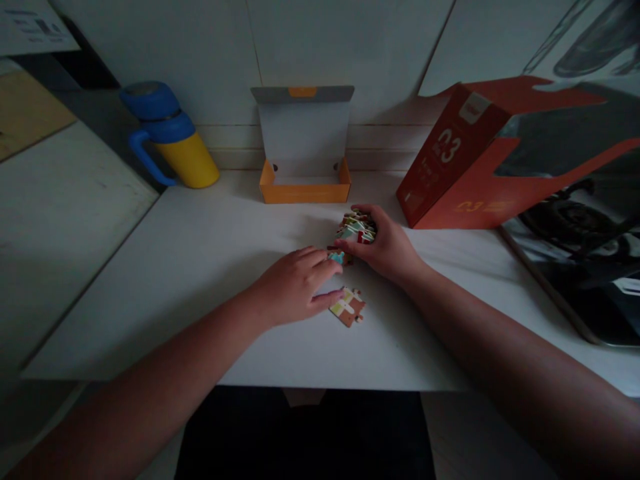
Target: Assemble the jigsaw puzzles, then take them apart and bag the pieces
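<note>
A stack of jigsaw puzzle pieces [356,227] with mixed colours sits in my right hand [387,243], whose thumb and fingers wrap around its near and far sides. Just in front of that stack, a piece with blue on it [338,257] lies partly under the fingertips of my left hand [295,283]. The left thumb is spread away from the other fingers, its tip touching or just over the edge of a brown, white and yellow puzzle piece [354,310] lying flat on the table. Whether the left fingertips press on the blue piece is hard to see.
An orange box [305,194] stands with its lid raised at the back of the white table [200,267]. To the left is a yellow bottle with a blue lid [193,160]. A large red box [450,160] leans at right, beside a dark tray-like object [575,280].
</note>
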The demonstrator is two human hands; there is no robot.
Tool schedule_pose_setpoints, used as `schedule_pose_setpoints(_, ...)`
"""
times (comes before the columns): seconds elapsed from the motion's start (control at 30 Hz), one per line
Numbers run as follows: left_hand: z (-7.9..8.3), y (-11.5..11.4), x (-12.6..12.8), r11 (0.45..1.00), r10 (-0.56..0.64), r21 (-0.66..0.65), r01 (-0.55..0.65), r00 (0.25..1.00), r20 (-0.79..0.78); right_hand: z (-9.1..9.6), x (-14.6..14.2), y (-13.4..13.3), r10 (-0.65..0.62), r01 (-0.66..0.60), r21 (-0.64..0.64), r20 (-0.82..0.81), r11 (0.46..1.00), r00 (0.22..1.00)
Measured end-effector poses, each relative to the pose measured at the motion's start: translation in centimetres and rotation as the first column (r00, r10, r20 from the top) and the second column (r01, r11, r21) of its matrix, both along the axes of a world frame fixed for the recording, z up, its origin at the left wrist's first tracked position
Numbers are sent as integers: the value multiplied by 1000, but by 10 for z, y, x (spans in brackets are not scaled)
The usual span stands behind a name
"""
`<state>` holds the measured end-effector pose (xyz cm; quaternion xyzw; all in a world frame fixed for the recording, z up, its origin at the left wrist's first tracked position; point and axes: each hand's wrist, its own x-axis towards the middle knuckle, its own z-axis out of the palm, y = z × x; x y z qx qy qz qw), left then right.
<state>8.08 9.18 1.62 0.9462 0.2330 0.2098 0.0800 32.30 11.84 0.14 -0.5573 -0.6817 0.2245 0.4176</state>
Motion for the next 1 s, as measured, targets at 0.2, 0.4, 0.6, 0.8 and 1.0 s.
schedule_pose_setpoints(0.2,0,-17,6,986,-155,27,162,972,-174,1,0,0,-12,13,-23,9,1000,1000)
schedule_pose_setpoints(0.4,-2,-19,14,996,-78,26,86,970,-229,0,0,0,-9,9,-19,14,1000,1000)
schedule_pose_setpoints(0.6,-4,-22,19,999,6,50,5,978,-206,1,-1,0,-5,5,-34,-7,999,1000)
schedule_pose_setpoints(0.8,-1,-16,16,993,22,-110,-38,990,-140,5,-2,-2,-11,11,-35,-12,999,1000)
schedule_pose_setpoints(1.0,-3,-13,10,998,-60,14,62,991,-119,2,-1,-2,-4,4,-13,4,1000,1000)
